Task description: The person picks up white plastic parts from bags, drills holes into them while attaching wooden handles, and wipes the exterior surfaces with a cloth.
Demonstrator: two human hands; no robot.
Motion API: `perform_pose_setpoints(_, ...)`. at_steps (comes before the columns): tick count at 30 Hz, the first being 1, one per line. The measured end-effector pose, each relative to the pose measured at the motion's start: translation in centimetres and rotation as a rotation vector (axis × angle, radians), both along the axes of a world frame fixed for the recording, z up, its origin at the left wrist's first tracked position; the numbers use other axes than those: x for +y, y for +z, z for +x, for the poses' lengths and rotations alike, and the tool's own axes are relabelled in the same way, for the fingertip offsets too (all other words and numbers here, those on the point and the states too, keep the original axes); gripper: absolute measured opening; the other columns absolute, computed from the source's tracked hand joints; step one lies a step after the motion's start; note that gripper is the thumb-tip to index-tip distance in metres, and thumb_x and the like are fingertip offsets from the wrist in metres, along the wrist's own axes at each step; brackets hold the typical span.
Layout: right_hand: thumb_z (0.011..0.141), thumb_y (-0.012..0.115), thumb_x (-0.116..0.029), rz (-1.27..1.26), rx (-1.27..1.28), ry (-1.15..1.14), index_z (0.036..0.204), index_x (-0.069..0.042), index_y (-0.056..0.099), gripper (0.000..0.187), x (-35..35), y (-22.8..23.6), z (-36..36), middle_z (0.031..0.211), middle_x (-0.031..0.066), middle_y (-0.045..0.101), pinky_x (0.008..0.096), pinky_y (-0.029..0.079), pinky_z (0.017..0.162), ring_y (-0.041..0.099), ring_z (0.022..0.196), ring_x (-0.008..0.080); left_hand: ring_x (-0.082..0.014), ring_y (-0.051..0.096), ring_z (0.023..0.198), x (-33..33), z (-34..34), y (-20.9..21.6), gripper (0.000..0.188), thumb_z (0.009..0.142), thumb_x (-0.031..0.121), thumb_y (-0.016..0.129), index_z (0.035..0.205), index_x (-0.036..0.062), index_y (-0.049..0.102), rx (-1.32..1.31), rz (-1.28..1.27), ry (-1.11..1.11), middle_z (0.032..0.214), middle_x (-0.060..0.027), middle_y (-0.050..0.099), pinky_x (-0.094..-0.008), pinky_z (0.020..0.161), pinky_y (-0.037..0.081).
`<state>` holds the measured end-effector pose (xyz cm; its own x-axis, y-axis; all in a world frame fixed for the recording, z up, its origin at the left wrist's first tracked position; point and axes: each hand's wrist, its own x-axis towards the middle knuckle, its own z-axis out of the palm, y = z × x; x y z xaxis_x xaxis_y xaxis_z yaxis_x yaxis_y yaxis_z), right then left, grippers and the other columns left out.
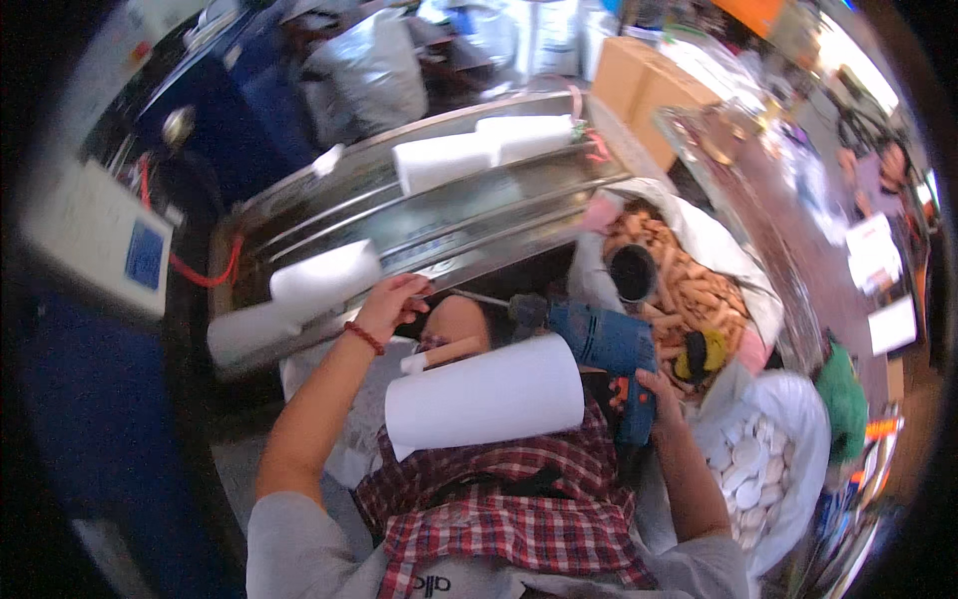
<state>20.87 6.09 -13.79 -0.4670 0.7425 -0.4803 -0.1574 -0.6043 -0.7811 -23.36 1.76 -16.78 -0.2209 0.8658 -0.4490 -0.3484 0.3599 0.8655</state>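
Observation:
My right hand (662,397) grips the handle of a blue power drill (599,337), whose chuck and thin bit point left. My left hand (394,304) is raised near the bit's tip, above my knee. Its fingers are curled together, and whatever they hold is too small to make out. Across my lap, on a red checked cloth (499,514), lies a large white roll (484,394). Just above the roll is a tan stick-like piece (446,354) with a pale end.
A long metal trough (429,230) ahead carries several white rolls (324,275). To the right stand a sack of tan cylindrical pieces (704,290), with a black cup (631,272) in it, and a bag of white round pieces (755,469). A white-and-blue box (105,235) stands left.

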Motion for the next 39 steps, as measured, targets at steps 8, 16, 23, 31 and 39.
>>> perform_pose_setpoints(8, 0.080, 0.063, -0.032, -0.043, -0.113, 0.007, 0.108, 0.004, 0.053, 0.047, 0.0, -3.9, -1.6, 0.089, 0.0177, 0.065, 0.0333, 0.056, 0.057, 0.066, 0.067, 0.0261, -0.0072, 0.060, 0.070, -2.6, -0.2, -3.4, 0.018, 0.089, 0.021, 0.059, 0.100, 0.0070, 0.060, -0.095, -0.047, -0.003, 0.091, -0.0027, 0.064, -0.0177, 0.053, 0.043)
perform_pose_setpoints(16, 0.080, 0.063, -0.030, -0.085, -0.087, -0.029, 0.113, 0.005, 0.048, 0.051, 0.5, -5.8, -0.9, 0.091, 0.0196, 0.064, 0.0363, 0.057, 0.059, 0.066, 0.069, 0.0278, -0.0103, 0.061, 0.067, -2.0, 0.4, -4.7, 0.016, 0.090, 0.018, 0.057, 0.100, 0.0056, 0.059, -0.288, 0.011, -0.006, 0.085, -0.0038, 0.063, -0.0209, 0.055, 0.048)
perform_pose_setpoints(23, 0.081, 0.063, -0.028, -0.131, -0.071, -0.004, 0.114, 0.005, 0.047, 0.049, 0.7, -6.0, -0.4, 0.090, 0.0199, 0.064, 0.0356, 0.057, 0.058, 0.066, 0.068, 0.0284, -0.0118, 0.061, 0.069, -2.4, 0.5, -4.1, 0.016, 0.090, 0.017, 0.057, 0.101, 0.0052, 0.059, -0.337, 0.058, -0.012, 0.085, -0.0047, 0.063, -0.0225, 0.055, 0.049)
perform_pose_setpoints(31, 0.081, 0.063, -0.029, -0.116, -0.063, 0.016, 0.117, 0.002, 0.046, 0.051, 0.7, -5.5, -0.7, 0.093, 0.0194, 0.063, 0.0351, 0.056, 0.058, 0.066, 0.068, 0.0283, -0.0103, 0.061, 0.071, -3.0, 0.6, -3.5, 0.015, 0.089, 0.017, 0.058, 0.099, 0.0056, 0.060, -0.055, 0.101, -0.067, 0.086, -0.0038, 0.064, -0.0216, 0.057, 0.046)
perform_pose_setpoints(39, 0.079, 0.064, -0.028, -0.101, -0.066, 0.065, 0.117, 0.002, 0.045, 0.052, 1.1, -5.0, -0.9, 0.094, 0.0191, 0.063, 0.0363, 0.056, 0.061, 0.065, 0.073, 0.0285, -0.0097, 0.061, 0.070, -3.5, 0.8, -2.8, 0.020, 0.089, 0.018, 0.059, 0.102, 0.0025, 0.060, 0.232, 0.119, -0.140, 0.086, -0.0032, 0.063, -0.0212, 0.057, 0.045)
